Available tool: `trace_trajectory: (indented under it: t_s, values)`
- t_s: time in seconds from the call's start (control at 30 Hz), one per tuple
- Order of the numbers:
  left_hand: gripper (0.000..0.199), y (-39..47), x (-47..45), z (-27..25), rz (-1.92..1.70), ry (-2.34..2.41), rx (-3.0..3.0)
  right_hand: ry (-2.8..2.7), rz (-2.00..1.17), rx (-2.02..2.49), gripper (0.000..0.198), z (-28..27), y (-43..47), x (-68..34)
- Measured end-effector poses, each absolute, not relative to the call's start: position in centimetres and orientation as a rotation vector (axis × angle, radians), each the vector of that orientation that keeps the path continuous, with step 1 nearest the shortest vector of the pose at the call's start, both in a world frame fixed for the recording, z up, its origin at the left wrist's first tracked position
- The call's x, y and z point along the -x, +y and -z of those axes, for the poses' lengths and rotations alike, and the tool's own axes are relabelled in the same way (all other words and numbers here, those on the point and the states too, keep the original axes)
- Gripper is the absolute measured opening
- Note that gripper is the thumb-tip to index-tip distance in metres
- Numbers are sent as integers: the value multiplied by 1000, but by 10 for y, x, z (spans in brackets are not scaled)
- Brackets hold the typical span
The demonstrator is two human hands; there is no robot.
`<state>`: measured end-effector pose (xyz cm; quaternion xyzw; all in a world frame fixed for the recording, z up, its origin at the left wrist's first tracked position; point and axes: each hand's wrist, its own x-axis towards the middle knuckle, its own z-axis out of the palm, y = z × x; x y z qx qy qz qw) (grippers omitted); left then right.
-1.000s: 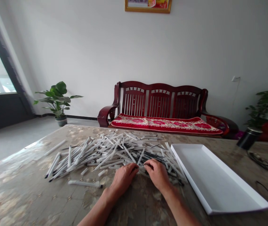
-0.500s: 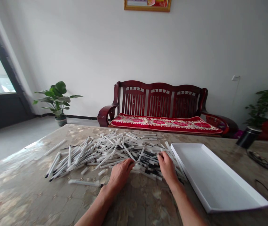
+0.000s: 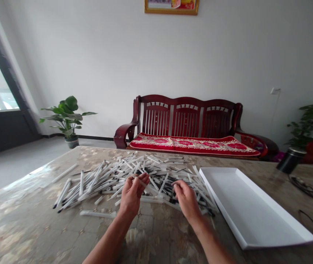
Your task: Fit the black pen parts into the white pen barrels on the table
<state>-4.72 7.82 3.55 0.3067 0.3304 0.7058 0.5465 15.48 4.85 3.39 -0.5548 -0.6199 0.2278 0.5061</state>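
A wide heap of whitish pen barrels (image 3: pixel 98 179), several with dark ends, lies across the table. Among them is a cluster of small black pen parts (image 3: pixel 167 181), partly behind my hands. My left hand (image 3: pixel 131 192) is raised at the heap's near edge, its thumb and fingers closed on a translucent pen barrel (image 3: pixel 141 181) that slants out to the right. To its right, my right hand (image 3: pixel 185 196) pinches with thumb and forefinger over the black parts. What sits in that pinch is too small and blurred to name. A single pen barrel (image 3: pixel 97 213) lies apart, left of my left wrist.
A shallow white box lid (image 3: pixel 266 205) rests on the table (image 3: pixel 71 242) at the right, just beside the heap. Farther right are a black cylinder (image 3: pixel 291 161) and a dark cable (image 3: pixel 302 187). A wooden bench (image 3: pixel 186 121) stands behind the table.
My left hand has moved left and turned, showing more of its fingers and the barrel. My right hand has come slightly left and nearer to me.
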Motion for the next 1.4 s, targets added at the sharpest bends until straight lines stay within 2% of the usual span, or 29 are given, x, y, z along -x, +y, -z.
trace_trajectory:
  t_s: [0.2,0.3,0.37,0.5,0.57,0.7,0.83,1.07,1.27,1.4]
  values:
    - [43,67,34,-33,-1520,689,-634,-1484,-1247,1180,50,-38,25,-110]
    - [47,62,26,-29,-1483,712,-646,-1426,-1387,1195,50,-33,26,-107]
    - [48,63,25,-27,-1497,749,-661,-1504,-1279,1278,45,-30,28,-109]
    - [47,75,37,-26,-1638,850,-613,-1808,-614,1425,26,-27,28,-113]
    - [49,81,46,-26,-1727,901,-584,-1865,-456,1484,24,-25,27,-114]
    - [47,90,53,-21,-1752,999,-737,-1842,-534,1472,26,-17,29,-108]
    - [48,96,56,-16,-1777,1048,-1003,-1760,-510,1336,53,-12,30,-105]
    - [37,101,85,-20,-1893,1395,-1161,-2167,-422,1222,21,-24,11,-100]
    - [33,105,106,-21,-2075,1503,-1048,-2344,-304,1248,45,-14,11,-81]
    - [33,103,129,-24,-2111,1792,-926,-2294,-255,1275,44,-6,13,-81]
